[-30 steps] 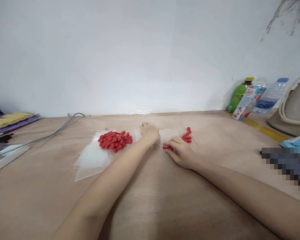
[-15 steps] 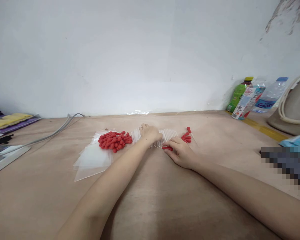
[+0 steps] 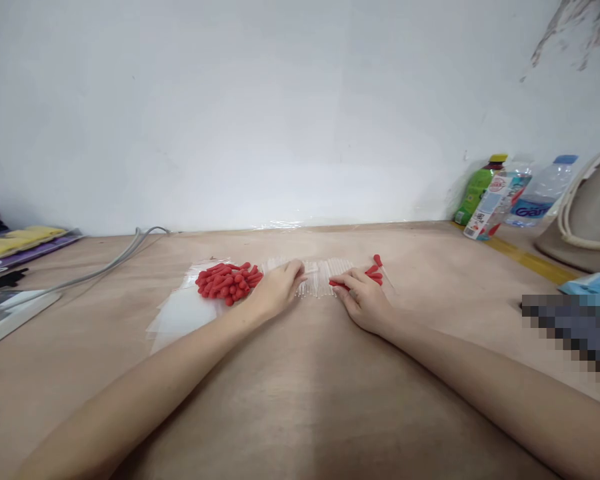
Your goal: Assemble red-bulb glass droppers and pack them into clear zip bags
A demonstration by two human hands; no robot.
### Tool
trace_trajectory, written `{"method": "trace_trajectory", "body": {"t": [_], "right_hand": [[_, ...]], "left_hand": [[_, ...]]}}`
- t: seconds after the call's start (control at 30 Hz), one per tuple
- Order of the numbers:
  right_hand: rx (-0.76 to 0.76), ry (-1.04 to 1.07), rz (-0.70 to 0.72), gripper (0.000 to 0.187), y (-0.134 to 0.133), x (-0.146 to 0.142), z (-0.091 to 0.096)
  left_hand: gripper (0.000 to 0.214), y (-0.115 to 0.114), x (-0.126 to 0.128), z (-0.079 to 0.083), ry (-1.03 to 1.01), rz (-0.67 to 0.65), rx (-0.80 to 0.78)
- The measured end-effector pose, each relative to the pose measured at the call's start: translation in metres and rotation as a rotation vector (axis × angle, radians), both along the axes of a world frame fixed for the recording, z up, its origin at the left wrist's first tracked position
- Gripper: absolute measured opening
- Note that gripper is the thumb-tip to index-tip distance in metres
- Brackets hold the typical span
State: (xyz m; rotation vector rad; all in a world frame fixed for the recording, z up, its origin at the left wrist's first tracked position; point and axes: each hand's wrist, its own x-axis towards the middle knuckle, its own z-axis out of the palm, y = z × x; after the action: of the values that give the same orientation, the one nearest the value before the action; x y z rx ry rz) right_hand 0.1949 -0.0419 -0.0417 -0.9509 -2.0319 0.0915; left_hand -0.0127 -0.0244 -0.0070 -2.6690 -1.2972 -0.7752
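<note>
pinched between the thumb and fingers of the right hand (image 3: pixel 366 304), a red bulb (image 3: pixel 336 284) sits at the middle of the frame, beside a row of thin clear tubes (image 3: pixel 323 279). the left hand (image 3: pixel 276 289) has its thumb and fingertips drawn close together over the row's left part; whether they grip a tube, i cannot tell. left of centre, a heap of red bulbs (image 3: pixel 224 284) lies on plastic bags (image 3: pixel 183 317). more bulbs (image 3: pixel 375 272) lie right of centre, bottles (image 3: pixel 474 195) farther right.
</note>
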Motion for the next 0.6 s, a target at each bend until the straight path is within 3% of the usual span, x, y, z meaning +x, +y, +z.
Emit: {"method": "trace_trajectory", "body": {"t": [0.2,0.6], "right_hand": [[0.005,-0.022,0.059,0.014,-0.003,0.0,0.005],[-0.063,-0.04,0.153,0.012,-0.006,0.001,0.003]], "left_hand": [[0.014,-0.016,-0.014,-0.022,-0.049,-0.131,0.117],[0.011,-0.023,-0.005,-0.014,-0.075,-0.175,0.135]]}}
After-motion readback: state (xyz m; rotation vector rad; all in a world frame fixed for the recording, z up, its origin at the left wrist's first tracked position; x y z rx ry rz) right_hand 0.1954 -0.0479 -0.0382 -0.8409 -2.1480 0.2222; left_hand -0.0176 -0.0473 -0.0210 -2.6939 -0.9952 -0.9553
